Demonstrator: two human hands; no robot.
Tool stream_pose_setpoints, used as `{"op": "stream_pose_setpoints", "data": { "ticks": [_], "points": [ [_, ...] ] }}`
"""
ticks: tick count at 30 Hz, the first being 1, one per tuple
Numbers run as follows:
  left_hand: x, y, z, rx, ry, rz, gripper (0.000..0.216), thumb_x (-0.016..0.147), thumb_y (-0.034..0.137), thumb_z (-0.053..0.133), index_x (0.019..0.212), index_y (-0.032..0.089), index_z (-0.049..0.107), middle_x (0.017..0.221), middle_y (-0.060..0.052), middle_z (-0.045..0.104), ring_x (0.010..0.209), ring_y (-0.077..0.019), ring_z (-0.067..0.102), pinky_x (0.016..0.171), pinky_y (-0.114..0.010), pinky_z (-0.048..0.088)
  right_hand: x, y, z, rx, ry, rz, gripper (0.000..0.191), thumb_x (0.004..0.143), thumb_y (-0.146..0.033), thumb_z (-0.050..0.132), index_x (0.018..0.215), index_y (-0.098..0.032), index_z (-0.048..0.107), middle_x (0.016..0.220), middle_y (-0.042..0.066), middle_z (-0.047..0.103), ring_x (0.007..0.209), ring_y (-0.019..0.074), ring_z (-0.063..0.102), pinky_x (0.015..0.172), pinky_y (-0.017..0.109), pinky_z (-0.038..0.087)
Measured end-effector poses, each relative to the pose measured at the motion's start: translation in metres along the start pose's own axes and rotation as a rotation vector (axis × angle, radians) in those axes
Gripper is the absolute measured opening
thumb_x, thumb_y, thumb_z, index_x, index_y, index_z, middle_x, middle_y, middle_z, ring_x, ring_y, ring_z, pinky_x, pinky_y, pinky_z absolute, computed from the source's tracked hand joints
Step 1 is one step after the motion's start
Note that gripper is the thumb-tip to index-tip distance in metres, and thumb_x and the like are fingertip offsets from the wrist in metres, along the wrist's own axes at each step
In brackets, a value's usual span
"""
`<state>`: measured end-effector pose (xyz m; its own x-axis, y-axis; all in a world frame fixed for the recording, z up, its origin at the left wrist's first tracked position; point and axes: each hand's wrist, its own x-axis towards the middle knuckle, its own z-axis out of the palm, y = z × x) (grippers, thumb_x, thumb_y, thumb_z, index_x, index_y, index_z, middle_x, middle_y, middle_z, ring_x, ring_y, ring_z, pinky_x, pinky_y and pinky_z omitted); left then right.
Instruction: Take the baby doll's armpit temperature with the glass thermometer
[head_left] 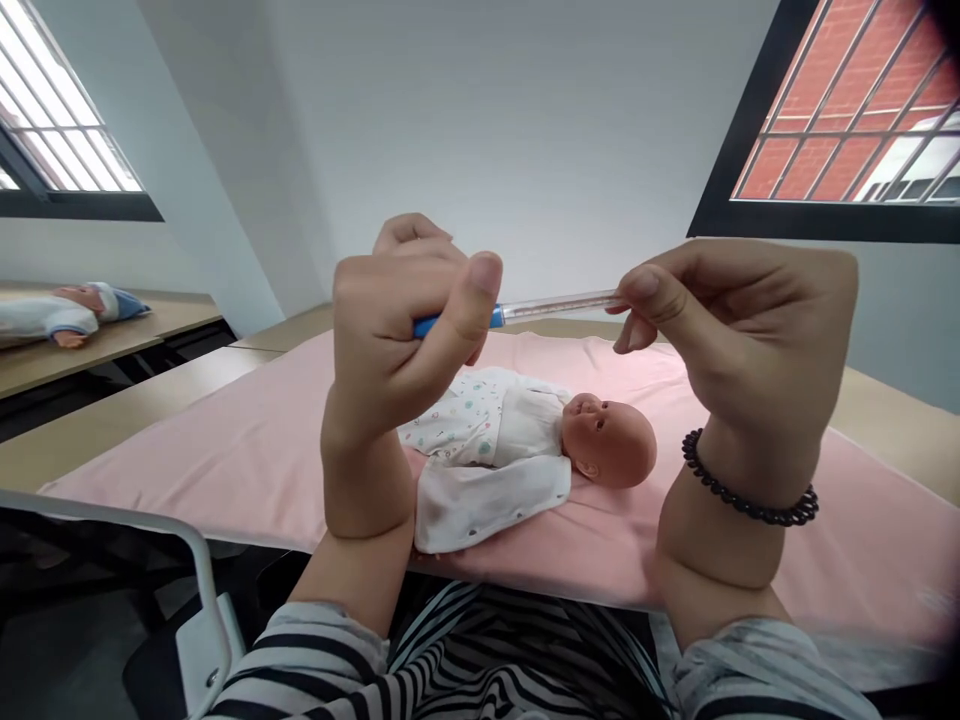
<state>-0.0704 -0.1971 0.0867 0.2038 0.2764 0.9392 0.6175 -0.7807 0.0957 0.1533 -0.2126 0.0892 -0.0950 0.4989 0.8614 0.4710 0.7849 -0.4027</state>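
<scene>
I hold a thin glass thermometer (559,303) level in front of me with both hands raised. My left hand (401,320) is closed in a fist round its blue end. My right hand (739,320), a black bead bracelet on its wrist, pinches the clear tip between thumb and forefinger. Below the hands a baby doll (525,440) in a white printed garment lies on its back on a pink cloth (225,450), head pointing right.
The pink cloth covers a wooden table (112,420). A second doll (67,315) in white and blue lies on a desk at far left. A chair's white armrest (202,590) stands at lower left. Windows sit high on both sides.
</scene>
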Motion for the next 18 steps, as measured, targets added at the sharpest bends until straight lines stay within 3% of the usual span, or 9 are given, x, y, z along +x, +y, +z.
{"op": "stream_pose_setpoints", "data": {
  "ticks": [4,6,9,14,18],
  "points": [
    [0.006,-0.01,0.01,-0.206,0.091,0.184,0.047,0.103,0.03,0.049,0.057,0.026,0.052,0.052,0.004,0.053,0.062,-0.0153,0.059,0.082,-0.042,0.054,-0.001,0.003,-0.002,0.068,0.033,0.003,0.009,0.09,-0.039,0.074,0.083,-0.033,0.077,0.075,0.002,0.07,0.07,0.0258,0.07,0.069,0.049,0.062],
    [0.01,-0.02,0.015,-0.151,0.079,0.233,0.035,0.102,0.032,0.054,0.068,0.028,0.063,0.063,0.003,0.062,0.079,-0.0169,0.062,0.085,-0.041,0.05,-0.001,0.004,-0.004,0.098,0.038,-0.019,0.002,0.088,-0.033,0.076,0.089,-0.033,0.078,0.082,0.002,0.072,0.076,0.0264,0.071,0.072,0.048,0.063],
    [0.015,-0.033,0.02,-0.022,0.034,0.267,0.023,0.101,0.039,0.059,0.087,0.026,0.072,0.078,0.001,0.07,0.097,-0.0199,0.06,0.091,-0.044,0.043,-0.001,0.003,-0.01,0.049,-0.03,-0.012,0.01,0.089,-0.03,0.074,0.095,-0.037,0.079,0.093,0.0,0.073,0.086,0.0265,0.071,0.079,0.047,0.063],
    [0.02,-0.041,0.029,-0.041,0.007,0.268,0.012,0.097,0.037,0.067,0.094,0.028,0.074,0.085,0.003,0.074,0.098,-0.0202,0.061,0.09,-0.043,0.042,0.004,0.013,-0.016,-0.077,-0.133,-0.005,0.017,0.093,-0.04,0.068,0.105,-0.04,0.079,0.097,-0.004,0.075,0.091,0.0281,0.07,0.082,0.051,0.062],
    [0.02,-0.042,0.037,-0.005,-0.007,0.245,0.022,0.097,0.045,0.066,0.091,0.026,0.075,0.081,0.003,0.072,0.097,-0.0215,0.062,0.095,-0.044,0.039,0.018,0.037,-0.011,-0.03,-0.197,0.006,0.017,0.09,-0.037,0.073,0.104,-0.031,0.081,0.091,0.001,0.075,0.083,0.026,0.068,0.075,0.047,0.058]
  ]
}}
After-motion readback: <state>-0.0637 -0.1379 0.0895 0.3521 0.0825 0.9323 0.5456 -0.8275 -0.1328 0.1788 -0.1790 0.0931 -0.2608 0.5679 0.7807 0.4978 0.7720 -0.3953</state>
